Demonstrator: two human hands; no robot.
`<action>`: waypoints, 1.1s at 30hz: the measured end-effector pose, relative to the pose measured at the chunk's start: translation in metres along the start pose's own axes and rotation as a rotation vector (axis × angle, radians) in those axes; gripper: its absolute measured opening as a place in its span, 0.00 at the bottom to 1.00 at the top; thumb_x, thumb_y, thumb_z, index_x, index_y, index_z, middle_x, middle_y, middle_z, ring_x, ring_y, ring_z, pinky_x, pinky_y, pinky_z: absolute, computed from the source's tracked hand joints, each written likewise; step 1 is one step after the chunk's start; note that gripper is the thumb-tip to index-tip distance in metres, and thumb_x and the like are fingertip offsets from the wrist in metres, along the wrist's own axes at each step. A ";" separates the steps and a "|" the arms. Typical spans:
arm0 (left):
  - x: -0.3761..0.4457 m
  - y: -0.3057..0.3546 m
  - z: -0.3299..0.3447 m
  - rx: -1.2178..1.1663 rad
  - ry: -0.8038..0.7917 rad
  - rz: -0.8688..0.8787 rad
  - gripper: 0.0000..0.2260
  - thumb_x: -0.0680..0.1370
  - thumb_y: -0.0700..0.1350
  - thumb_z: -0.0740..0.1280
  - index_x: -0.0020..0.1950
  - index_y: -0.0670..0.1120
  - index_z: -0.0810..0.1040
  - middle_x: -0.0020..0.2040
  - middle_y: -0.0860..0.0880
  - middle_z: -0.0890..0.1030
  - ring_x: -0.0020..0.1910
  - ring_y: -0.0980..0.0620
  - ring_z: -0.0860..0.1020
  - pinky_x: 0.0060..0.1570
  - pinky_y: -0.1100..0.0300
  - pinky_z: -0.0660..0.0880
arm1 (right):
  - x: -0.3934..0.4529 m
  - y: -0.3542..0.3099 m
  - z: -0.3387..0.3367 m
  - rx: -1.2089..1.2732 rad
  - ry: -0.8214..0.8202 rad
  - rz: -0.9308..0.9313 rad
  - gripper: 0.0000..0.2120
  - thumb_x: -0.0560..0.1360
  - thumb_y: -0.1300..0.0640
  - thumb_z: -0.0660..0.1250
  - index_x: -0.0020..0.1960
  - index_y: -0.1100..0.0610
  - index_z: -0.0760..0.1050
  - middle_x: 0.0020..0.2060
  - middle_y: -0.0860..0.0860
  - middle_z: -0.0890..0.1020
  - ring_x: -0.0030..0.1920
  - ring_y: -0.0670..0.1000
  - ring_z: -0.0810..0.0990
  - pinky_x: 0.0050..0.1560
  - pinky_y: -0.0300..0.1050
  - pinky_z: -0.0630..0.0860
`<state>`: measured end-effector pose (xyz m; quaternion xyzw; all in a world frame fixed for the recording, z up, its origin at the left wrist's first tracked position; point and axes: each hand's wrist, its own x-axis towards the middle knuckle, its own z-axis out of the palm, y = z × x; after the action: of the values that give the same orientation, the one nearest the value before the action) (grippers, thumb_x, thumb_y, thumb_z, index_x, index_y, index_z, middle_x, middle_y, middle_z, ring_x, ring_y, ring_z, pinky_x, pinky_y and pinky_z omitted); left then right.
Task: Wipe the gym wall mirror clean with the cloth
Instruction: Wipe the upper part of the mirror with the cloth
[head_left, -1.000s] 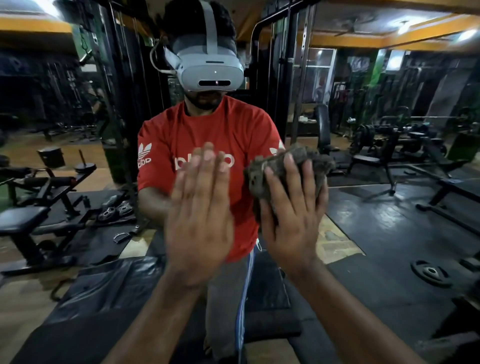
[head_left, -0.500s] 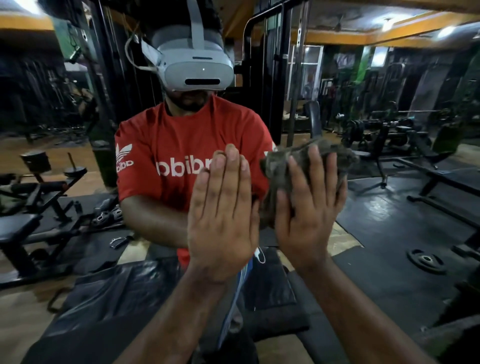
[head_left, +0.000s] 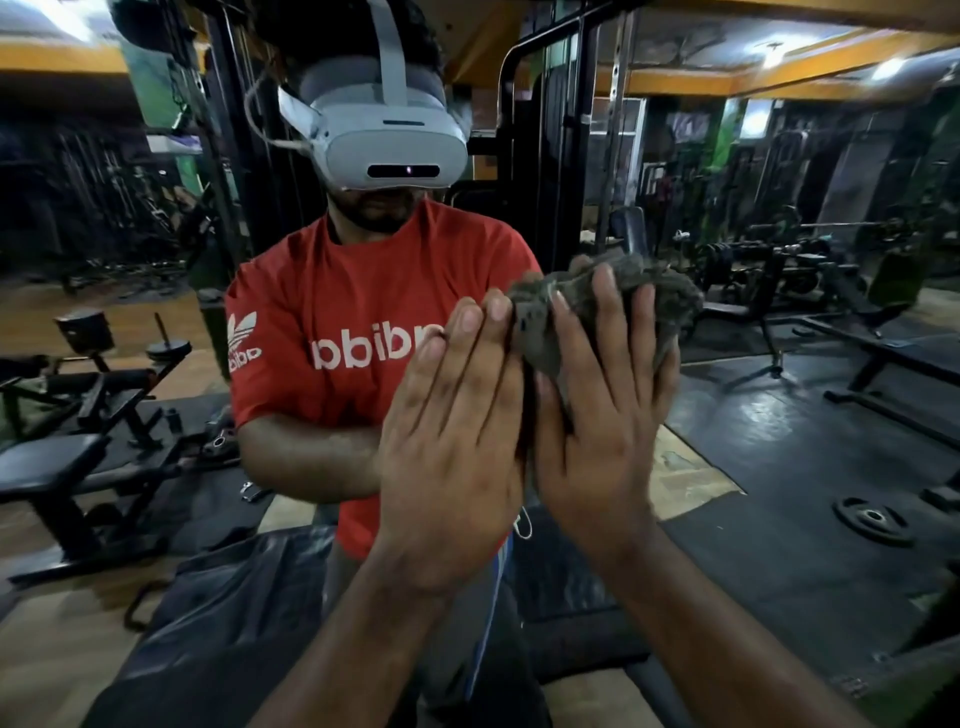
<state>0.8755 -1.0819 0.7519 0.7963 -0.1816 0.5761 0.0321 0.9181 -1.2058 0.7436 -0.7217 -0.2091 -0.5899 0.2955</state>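
Observation:
The wall mirror fills the view and reflects the gym and a person in a red shirt and a white headset. My right hand presses a crumpled grey-brown cloth flat against the glass, fingers straight over it. The cloth bunches out above and to the right of my fingertips. My left hand lies flat on the mirror just left of the right hand, fingers straight and together, with its edge against the cloth.
All the surroundings show as reflections: a black weight bench at the left, a cable machine frame behind the person, benches and a barbell rack at the right, and a weight plate on the dark floor.
My left hand has slid right across the glass until it sits against the right hand. The cloth has shifted slightly right and up under my right hand.

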 end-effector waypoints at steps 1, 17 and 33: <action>-0.004 -0.006 -0.006 -0.023 0.014 -0.008 0.22 0.81 0.36 0.60 0.76 0.35 0.68 0.78 0.38 0.64 0.79 0.41 0.61 0.77 0.43 0.59 | -0.008 0.006 -0.002 -0.031 -0.027 -0.065 0.21 0.87 0.51 0.56 0.79 0.53 0.65 0.80 0.55 0.63 0.84 0.55 0.52 0.79 0.71 0.54; -0.041 -0.108 -0.073 0.037 0.047 -0.026 0.23 0.82 0.40 0.58 0.77 0.34 0.65 0.78 0.37 0.63 0.79 0.39 0.60 0.78 0.42 0.57 | 0.004 -0.111 0.046 -0.033 0.046 0.071 0.24 0.84 0.52 0.58 0.78 0.56 0.68 0.80 0.54 0.62 0.83 0.58 0.55 0.78 0.71 0.54; -0.099 -0.196 -0.153 0.129 -0.001 -0.119 0.25 0.83 0.43 0.62 0.77 0.33 0.64 0.79 0.36 0.61 0.81 0.40 0.56 0.78 0.42 0.58 | -0.051 -0.196 0.085 -0.105 -0.043 -0.097 0.22 0.85 0.49 0.57 0.78 0.52 0.66 0.80 0.55 0.65 0.83 0.55 0.55 0.74 0.74 0.59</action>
<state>0.7741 -0.8340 0.7423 0.8062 -0.0964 0.5835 0.0146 0.8416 -1.0020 0.7178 -0.7377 -0.2189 -0.5981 0.2239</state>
